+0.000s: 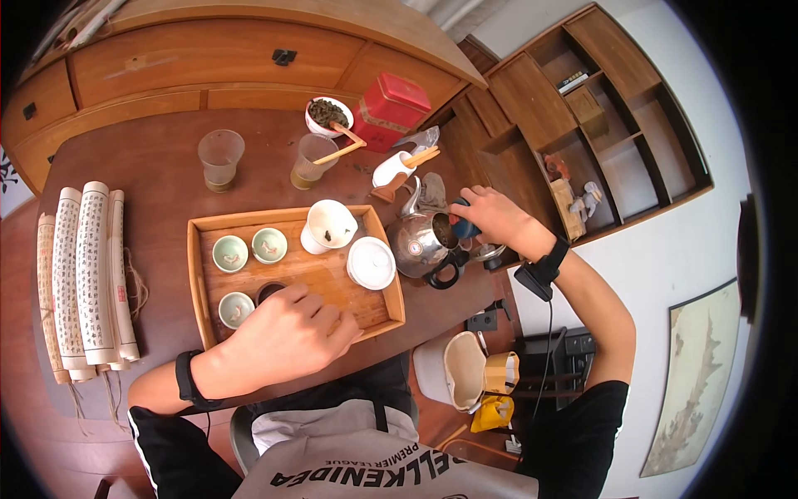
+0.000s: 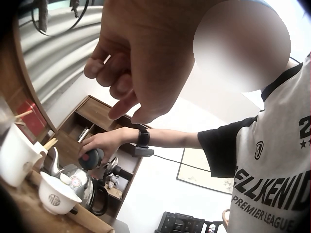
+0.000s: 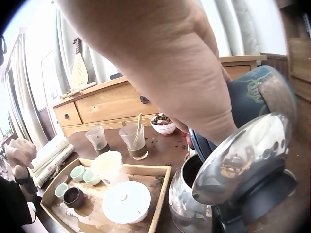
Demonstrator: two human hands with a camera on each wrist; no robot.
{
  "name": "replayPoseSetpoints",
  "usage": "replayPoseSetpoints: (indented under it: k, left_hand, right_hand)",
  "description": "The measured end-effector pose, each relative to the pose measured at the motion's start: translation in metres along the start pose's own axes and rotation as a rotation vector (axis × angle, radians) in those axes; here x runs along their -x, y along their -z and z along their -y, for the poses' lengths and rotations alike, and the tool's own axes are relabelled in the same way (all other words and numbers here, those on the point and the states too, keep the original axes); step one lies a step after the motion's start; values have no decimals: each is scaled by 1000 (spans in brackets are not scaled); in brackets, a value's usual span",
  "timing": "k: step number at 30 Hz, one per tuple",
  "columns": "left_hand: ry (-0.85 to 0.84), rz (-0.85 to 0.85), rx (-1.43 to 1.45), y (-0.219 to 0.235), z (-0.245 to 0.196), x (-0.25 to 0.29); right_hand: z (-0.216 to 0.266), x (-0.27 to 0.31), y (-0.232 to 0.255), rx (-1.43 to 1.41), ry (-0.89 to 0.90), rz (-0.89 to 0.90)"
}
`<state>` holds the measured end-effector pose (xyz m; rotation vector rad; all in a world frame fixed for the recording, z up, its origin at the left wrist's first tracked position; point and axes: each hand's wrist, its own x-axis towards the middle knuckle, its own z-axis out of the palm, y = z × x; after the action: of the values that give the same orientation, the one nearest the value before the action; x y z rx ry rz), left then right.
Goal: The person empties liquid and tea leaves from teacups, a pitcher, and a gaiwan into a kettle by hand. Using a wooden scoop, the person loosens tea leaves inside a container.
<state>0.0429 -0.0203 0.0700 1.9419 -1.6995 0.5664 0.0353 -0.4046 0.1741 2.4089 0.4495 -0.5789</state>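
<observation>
My right hand (image 1: 497,219) grips a dark blue vessel with a green pattern (image 3: 245,99), tipped over the open mouth of a steel kettle (image 1: 416,247). The kettle's shiny hinged lid (image 3: 243,162) stands raised beside it, and its black handle faces my body. My left hand (image 1: 287,334) hovers over the front of the wooden tray (image 1: 199,287), fingers loosely curled with nothing in them. Close to that hand are a dark cup (image 3: 73,197) and a pale green cup (image 1: 236,310). A white lidded bowl (image 1: 371,264) and a white pitcher (image 1: 325,226) stand on the tray's right half.
Two more green cups (image 1: 230,254) sit on the tray. Behind it stand two clear glasses (image 1: 221,158), a bowl of tea leaves (image 1: 329,117), a red tin (image 1: 392,112) and a white holder (image 1: 393,169) with wooden tools. Paper scrolls (image 1: 93,274) lie at left.
</observation>
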Motion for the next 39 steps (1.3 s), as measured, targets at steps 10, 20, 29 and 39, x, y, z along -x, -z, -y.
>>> replayPoseSetpoints:
  k: [10, 20, 29, 39]
  left_hand:
    - [-1, 31, -10, 1, 1, 1]
    - [-16, 30, 9, 0, 3, 0]
    - [18, -16, 46, 5, 7, -3]
    - [143, -52, -12, 37, 27, -5]
  right_hand:
    - [-3, -3, -7, -90, 19, -33]
    - [-5, 10, -2, -328, 7, -135]
    - [-7, 29, 16, -498, -93, -305]
    - [56, 29, 34, -648, -170, -754]
